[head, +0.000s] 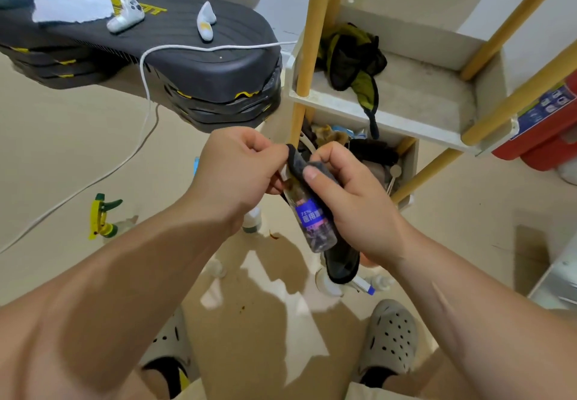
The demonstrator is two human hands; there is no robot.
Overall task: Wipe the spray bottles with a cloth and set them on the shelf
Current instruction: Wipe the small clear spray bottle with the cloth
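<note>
Bright overhead light, hard floor shadows, warped edges.

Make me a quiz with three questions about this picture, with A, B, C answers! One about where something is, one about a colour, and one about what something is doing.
1. Where is the yellow-green spray bottle?
A. on the floor
B. in a sink
C. on a chair

2. What colour is the label on the held bottle?
A. red
B. blue
C. green

3. What is the dark cloth doing?
A. lying folded in a drawer
B. hanging on a hook
C. wrapped over the held bottle's top

Answers:
1 A: it is on the floor, left of the left hand.
2 B: the label is blue with white writing.
3 C: the right hand presses the cloth onto the bottle's top with its thumb, and the left hand grips that same end.
</note>
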